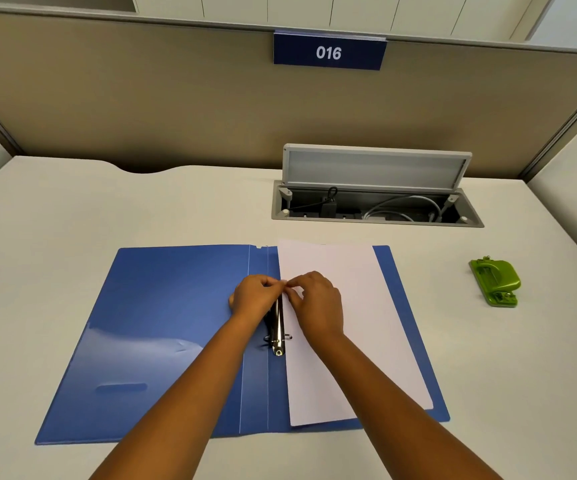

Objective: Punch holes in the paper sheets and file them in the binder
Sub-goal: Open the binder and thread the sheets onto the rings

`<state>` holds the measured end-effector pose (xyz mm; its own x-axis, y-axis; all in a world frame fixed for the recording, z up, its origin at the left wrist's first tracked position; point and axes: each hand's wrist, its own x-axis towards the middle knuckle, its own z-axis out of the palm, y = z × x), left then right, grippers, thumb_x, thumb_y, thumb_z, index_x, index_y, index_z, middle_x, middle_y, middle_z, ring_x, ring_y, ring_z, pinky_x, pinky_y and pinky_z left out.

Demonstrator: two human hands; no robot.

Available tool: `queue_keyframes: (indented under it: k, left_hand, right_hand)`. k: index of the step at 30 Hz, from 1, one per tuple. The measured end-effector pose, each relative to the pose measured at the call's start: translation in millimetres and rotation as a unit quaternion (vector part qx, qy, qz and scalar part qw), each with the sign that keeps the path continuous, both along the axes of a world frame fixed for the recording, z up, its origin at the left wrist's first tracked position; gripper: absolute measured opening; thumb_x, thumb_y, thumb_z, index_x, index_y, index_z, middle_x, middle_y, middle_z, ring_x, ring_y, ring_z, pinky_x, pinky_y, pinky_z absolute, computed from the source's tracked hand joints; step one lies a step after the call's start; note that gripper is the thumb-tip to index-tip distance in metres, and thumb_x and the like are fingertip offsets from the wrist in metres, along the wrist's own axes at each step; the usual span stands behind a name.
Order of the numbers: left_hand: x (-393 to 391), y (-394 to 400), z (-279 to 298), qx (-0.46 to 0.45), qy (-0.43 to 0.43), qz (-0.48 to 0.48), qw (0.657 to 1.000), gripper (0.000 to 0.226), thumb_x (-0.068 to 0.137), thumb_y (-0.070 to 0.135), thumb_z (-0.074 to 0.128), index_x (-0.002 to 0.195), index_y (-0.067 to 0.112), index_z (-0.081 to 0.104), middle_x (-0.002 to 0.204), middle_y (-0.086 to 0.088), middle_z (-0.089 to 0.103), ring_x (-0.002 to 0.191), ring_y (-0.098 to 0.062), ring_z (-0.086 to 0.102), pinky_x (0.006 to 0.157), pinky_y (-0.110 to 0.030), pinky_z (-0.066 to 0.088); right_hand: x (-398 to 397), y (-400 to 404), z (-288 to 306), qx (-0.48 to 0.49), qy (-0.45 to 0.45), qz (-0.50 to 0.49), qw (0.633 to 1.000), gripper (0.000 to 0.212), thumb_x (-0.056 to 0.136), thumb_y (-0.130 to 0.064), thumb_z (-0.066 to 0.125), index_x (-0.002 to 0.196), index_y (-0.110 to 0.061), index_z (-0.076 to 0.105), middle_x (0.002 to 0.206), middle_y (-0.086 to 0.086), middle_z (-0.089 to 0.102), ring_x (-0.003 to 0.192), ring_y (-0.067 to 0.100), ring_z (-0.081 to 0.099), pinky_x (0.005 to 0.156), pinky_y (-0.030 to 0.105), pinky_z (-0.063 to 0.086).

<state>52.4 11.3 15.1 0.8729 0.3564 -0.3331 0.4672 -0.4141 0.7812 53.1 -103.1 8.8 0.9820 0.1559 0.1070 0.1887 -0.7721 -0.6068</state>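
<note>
Where the blue binder lies open at centre frame on the surface, paper sheets rest on its right half, left hand and right hand with curled fingers pinching the sheets' edge at the upper ring of the metal ring clasp; green hole punch at right.

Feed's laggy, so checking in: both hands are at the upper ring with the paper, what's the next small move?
Probably seat the paper onto the upper ring. Both the left hand and right hand pinch there, while the lower ring already meets the sheet's edge on the open binder.
</note>
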Motion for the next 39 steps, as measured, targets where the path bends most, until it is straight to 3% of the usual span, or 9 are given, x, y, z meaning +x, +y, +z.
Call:
queue_keyframes:
  k: [9, 14, 17, 20, 22, 26, 31, 36, 39]
  left_hand:
    - [1, 1, 1, -0.016, -0.019, 0.029, 0.999, 0.011, 0.079, 0.030, 0.067, 0.069, 0.025, 0.068, 0.097, -0.001, 0.071, 0.095, -0.023, 0.062, 0.095, -0.046, 0.045]
    - [-2, -2, 0, 0.043, 0.002, 0.053, 0.998, 0.015, 0.082, 0.036, 0.064, 0.079, 0.024, 0.072, 0.098, 0.000, 0.071, 0.104, -0.025, 0.057, 0.090, -0.039, 0.038]
    - [4, 2, -3, -0.026, 0.027, 0.044, 0.998, 0.016, 0.080, 0.030, 0.067, 0.064, 0.025, 0.068, 0.094, -0.004, 0.071, 0.101, -0.027, 0.058, 0.094, -0.040, 0.044]
    - [8, 9, -3, -0.123, 0.033, 0.040, 0.991, 0.010, 0.081, 0.016, 0.067, 0.082, 0.007, 0.072, 0.075, -0.002, 0.063, 0.074, -0.015, 0.058, 0.070, -0.021, 0.053]
    - [7, 11, -1, -0.147, 0.033, 0.037, 0.988, 0.021, 0.082, 0.011, 0.066, 0.096, -0.004, 0.069, 0.070, 0.003, 0.057, 0.065, -0.008, 0.051, 0.056, -0.013, 0.043]
    - [7, 11, 2, -0.159, 0.035, 0.044, 0.986, 0.023, 0.081, 0.010, 0.067, 0.099, -0.005, 0.068, 0.077, -0.002, 0.059, 0.086, -0.018, 0.055, 0.059, -0.012, 0.039]
    - [14, 11, 3, -0.165, 0.068, 0.044, 0.983, 0.016, 0.080, 0.013, 0.069, 0.067, 0.008, 0.061, 0.071, 0.000, 0.054, 0.080, -0.017, 0.052, 0.059, -0.013, 0.038]
    - [12, 9, -1, -0.180, 0.052, 0.048, 0.981, 0.032, 0.083, 0.016, 0.067, 0.102, -0.009, 0.064, 0.107, -0.018, 0.062, 0.105, -0.027, 0.055, 0.084, -0.025, 0.041]
    - [11, 10, -1, -0.175, 0.048, 0.040, 0.983, 0.031, 0.082, 0.020, 0.067, 0.097, -0.007, 0.065, 0.109, -0.020, 0.063, 0.105, -0.029, 0.056, 0.084, -0.026, 0.041]
  right_hand:
    - [3, -35, -6, 0.151, 0.065, -0.118, 0.979, 0.023, 0.089, -0.023, 0.058, 0.110, -0.016, 0.062, 0.117, 0.005, 0.061, 0.092, 0.012, 0.056, 0.083, 0.022, 0.045]
    - [3, -43, -8, 0.164, 0.084, -0.103, 0.977, 0.021, 0.088, -0.022, 0.058, 0.108, -0.018, 0.062, 0.116, 0.004, 0.061, 0.086, 0.009, 0.054, 0.080, 0.020, 0.043]
    - [-2, -42, -11, 0.163, 0.091, -0.085, 0.979, 0.019, 0.087, -0.021, 0.059, 0.106, -0.018, 0.063, 0.113, 0.002, 0.061, 0.084, 0.008, 0.055, 0.075, 0.015, 0.040]
    - [-7, -42, -16, 0.163, 0.092, -0.072, 0.980, 0.018, 0.087, -0.018, 0.060, 0.104, -0.017, 0.064, 0.110, 0.003, 0.062, 0.085, 0.006, 0.054, 0.069, 0.003, 0.037]
    - [-8, -42, -18, 0.166, 0.093, -0.068, 0.979, 0.018, 0.087, -0.018, 0.060, 0.104, -0.016, 0.064, 0.110, 0.003, 0.063, 0.085, 0.005, 0.054, 0.067, 0.000, 0.037]
    - [-8, -40, -17, 0.167, 0.100, -0.065, 0.979, 0.019, 0.087, -0.018, 0.060, 0.105, -0.015, 0.064, 0.110, 0.002, 0.063, 0.088, 0.006, 0.053, 0.068, -0.002, 0.036]
    - [-10, -37, -16, 0.158, 0.096, -0.050, 0.981, 0.020, 0.087, -0.019, 0.061, 0.106, -0.014, 0.064, 0.111, 0.004, 0.063, 0.089, 0.007, 0.053, 0.074, 0.004, 0.037]
    - [-10, -25, -9, 0.133, 0.068, 0.005, 0.989, 0.024, 0.089, -0.018, 0.057, 0.112, -0.015, 0.063, 0.114, 0.005, 0.062, 0.097, 0.011, 0.055, 0.088, 0.022, 0.044]
    - [-9, -16, -8, 0.088, 0.059, 0.033, 0.994, 0.030, 0.090, -0.018, 0.053, 0.119, -0.019, 0.060, 0.119, 0.005, 0.059, 0.108, 0.019, 0.055, 0.095, 0.032, 0.045]
